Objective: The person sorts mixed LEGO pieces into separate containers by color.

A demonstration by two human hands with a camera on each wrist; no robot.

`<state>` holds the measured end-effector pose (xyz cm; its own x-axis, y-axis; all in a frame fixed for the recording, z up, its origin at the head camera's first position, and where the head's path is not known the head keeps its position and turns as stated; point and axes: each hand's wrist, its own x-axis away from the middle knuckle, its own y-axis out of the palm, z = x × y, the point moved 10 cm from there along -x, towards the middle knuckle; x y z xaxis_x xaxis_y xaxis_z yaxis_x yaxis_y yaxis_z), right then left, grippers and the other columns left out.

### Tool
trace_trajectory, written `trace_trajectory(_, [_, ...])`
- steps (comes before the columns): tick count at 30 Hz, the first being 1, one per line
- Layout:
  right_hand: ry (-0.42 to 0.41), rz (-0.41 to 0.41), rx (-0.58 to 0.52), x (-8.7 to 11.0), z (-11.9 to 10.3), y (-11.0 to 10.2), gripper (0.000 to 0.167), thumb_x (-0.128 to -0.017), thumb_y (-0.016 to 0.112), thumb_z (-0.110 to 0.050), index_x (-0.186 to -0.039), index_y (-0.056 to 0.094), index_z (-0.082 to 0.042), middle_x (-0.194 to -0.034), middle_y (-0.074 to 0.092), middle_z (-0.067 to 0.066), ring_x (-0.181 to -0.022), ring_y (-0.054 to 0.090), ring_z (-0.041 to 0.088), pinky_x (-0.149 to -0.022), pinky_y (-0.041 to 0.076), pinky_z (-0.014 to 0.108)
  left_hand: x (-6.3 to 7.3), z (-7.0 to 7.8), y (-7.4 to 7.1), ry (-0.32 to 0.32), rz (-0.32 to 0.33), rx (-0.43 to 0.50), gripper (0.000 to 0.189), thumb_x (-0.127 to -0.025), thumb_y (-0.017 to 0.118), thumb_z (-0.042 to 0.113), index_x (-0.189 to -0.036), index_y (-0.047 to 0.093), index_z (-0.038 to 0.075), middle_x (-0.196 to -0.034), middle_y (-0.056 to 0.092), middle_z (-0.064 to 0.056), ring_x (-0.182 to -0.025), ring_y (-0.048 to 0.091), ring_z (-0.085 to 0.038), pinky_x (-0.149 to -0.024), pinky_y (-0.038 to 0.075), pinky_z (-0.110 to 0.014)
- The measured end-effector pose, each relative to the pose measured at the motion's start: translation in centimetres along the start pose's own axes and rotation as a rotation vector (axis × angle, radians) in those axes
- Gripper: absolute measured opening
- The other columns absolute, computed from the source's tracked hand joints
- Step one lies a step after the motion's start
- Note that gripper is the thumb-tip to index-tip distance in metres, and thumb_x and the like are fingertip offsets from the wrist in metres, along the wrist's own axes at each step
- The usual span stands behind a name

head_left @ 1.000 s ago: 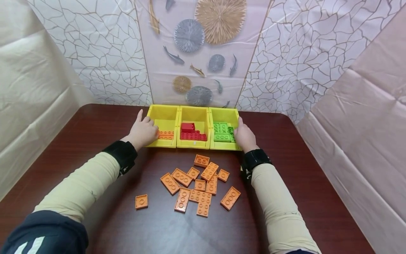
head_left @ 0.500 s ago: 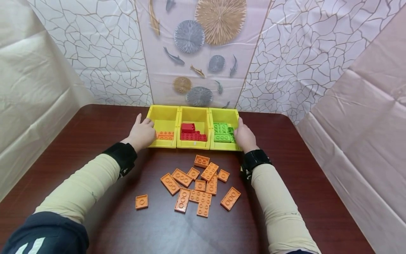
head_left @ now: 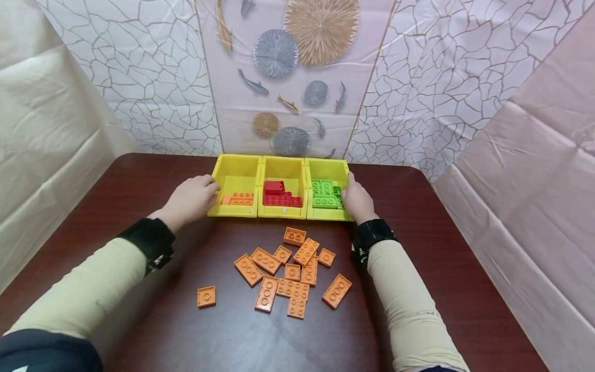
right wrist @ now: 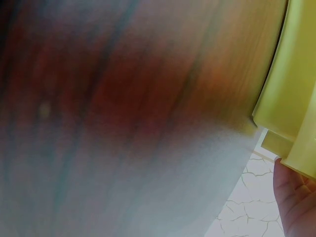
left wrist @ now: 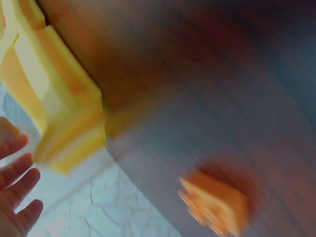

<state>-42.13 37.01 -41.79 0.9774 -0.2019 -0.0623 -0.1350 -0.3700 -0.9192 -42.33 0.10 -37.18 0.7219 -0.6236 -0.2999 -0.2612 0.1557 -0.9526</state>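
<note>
Three yellow bins (head_left: 282, 213) stand joined in a row at the back of the table. Orange bricks (head_left: 241, 199) lie in the left bin, red bricks (head_left: 282, 200) in the middle one, green bricks (head_left: 325, 201) in the right one. My left hand (head_left: 188, 199) is beside the left bin's outer wall; in the left wrist view its fingers (left wrist: 22, 173) are spread and loosely bent, holding nothing. With my right hand (head_left: 359, 200) I grip the right bin's outer rim. Its fingers (right wrist: 291, 190) lie against the bin end (right wrist: 284, 108) in the right wrist view.
Several loose orange bricks (head_left: 292, 288) lie mid-table, some overlapping. One square orange brick (head_left: 206, 296) sits apart to the left. The left wrist view shows a blurred studded orange brick (left wrist: 219, 202). A patterned cloth (head_left: 158, 77) hangs behind the table.
My left hand has drawn slightly left and its raised finger has come down, uncovering more of the left bin's outer rim. My right hand and the loose bricks look unmoved.
</note>
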Motion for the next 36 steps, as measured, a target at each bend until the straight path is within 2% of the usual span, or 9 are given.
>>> trace_trajectory(2, [-0.001, 0.002, 0.002, 0.0, 0.0, -0.1, 0.062, -0.098, 0.039, -0.015, -0.150, 0.006, -0.008, -0.125, 0.050, 0.020, -0.095, 0.053, 0.030, -0.079, 0.043, 0.043, 1.6, -1.2, -0.4, -0.036, -0.025, 0.045, 0.028, -0.084, 0.063, 0.016, -0.106, 0.062, 0.000, -0.100, 0.055, -0.016, -0.086, 0.054, -0.032, -0.074, 0.047, -0.046])
trace_trajectory(7, [0.006, 0.007, 0.012, 0.0, 0.1, -0.2, 0.062, -0.098, 0.040, -0.015, -0.150, 0.006, -0.007, -0.124, 0.051, 0.020, -0.094, 0.053, 0.030, -0.079, 0.044, 0.043, 6.0, -4.6, 1.4, -0.207, -0.314, 0.103, 0.058, -0.082, 0.069, 0.033, -0.126, 0.051, -0.001, -0.118, 0.050, -0.024, -0.101, 0.052, -0.037, -0.081, 0.045, -0.053])
trace_trajectory(10, [0.011, 0.003, 0.014, 0.0, 0.4, -0.2, 0.062, -0.098, 0.039, -0.016, -0.150, 0.005, -0.007, -0.124, 0.051, 0.020, -0.092, 0.053, 0.029, -0.078, 0.044, 0.043, 7.9, -5.7, 2.8, -0.246, -0.435, 0.115, 0.062, -0.080, 0.070, 0.035, -0.126, 0.050, -0.002, -0.110, 0.053, -0.023, -0.092, 0.055, -0.034, -0.077, 0.046, -0.053])
trace_trajectory(13, [0.015, -0.002, 0.015, 0.1, 0.5, -0.2, 0.062, -0.098, 0.039, -0.016, -0.150, 0.005, -0.008, -0.125, 0.050, 0.020, -0.093, 0.053, 0.030, -0.079, 0.044, 0.043, 8.8, -5.9, 3.5, -0.236, -0.476, 0.124, 0.058, -0.079, 0.072, 0.032, -0.122, 0.052, -0.003, -0.098, 0.055, -0.019, -0.082, 0.055, -0.029, -0.072, 0.048, -0.051])
trace_trajectory(20, [0.010, -0.011, 0.013, 0.3, 0.6, 0.0, 0.062, -0.098, 0.038, -0.016, -0.150, 0.004, -0.008, -0.127, 0.049, 0.021, -0.095, 0.053, 0.031, -0.078, 0.043, 0.042, 9.2, -5.2, 3.7, -0.175, -0.391, 0.130, 0.034, -0.078, 0.071, 0.015, -0.106, 0.060, 0.000, -0.079, 0.053, -0.007, -0.069, 0.052, -0.022, -0.061, 0.048, -0.044])
trace_trajectory(25, [0.002, -0.007, 0.015, 0.2, 0.3, -0.1, 0.063, -0.098, 0.039, -0.016, -0.150, 0.005, -0.009, -0.128, 0.049, 0.020, -0.096, 0.053, 0.031, -0.079, 0.043, 0.043, 8.7, -5.2, 2.4, -0.175, -0.301, 0.142, 0.032, -0.079, 0.070, 0.012, -0.107, 0.060, 0.000, -0.082, 0.056, -0.009, -0.071, 0.053, -0.024, -0.063, 0.049, -0.044])
trace_trajectory(28, [-0.002, -0.004, 0.018, 0.2, 0.1, -0.2, 0.063, -0.098, 0.039, -0.016, -0.150, 0.004, -0.009, -0.127, 0.049, 0.020, -0.097, 0.053, 0.031, -0.080, 0.043, 0.044, 7.4, -4.7, 0.8, -0.182, -0.208, 0.178, 0.036, -0.081, 0.070, 0.012, -0.113, 0.059, 0.000, -0.093, 0.058, -0.014, -0.080, 0.055, -0.028, -0.071, 0.050, -0.047])
trace_trajectory(32, [0.003, -0.005, 0.018, 0.1, 0.2, -0.1, 0.063, -0.099, 0.039, -0.017, -0.150, 0.003, -0.009, -0.129, 0.048, 0.020, -0.100, 0.052, 0.031, -0.083, 0.043, 0.044, 4.4, -2.6, -1.2, -0.139, -0.071, 0.217, 0.043, -0.082, 0.070, 0.012, -0.120, 0.056, -0.001, -0.105, 0.057, -0.018, -0.092, 0.055, -0.031, -0.079, 0.048, -0.048])
trace_trajectory(36, [0.013, -0.009, 0.009, 0.2, 0.4, 0.0, 0.063, -0.099, 0.039, -0.016, -0.150, 0.003, -0.010, -0.130, 0.047, 0.020, -0.102, 0.052, 0.032, -0.083, 0.042, 0.045, 1.4, -0.1, -1.4, -0.075, -0.051, 0.209, 0.047, -0.082, 0.070, 0.013, -0.124, 0.054, -0.001, -0.108, 0.056, -0.017, -0.095, 0.055, -0.030, -0.081, 0.047, -0.046])
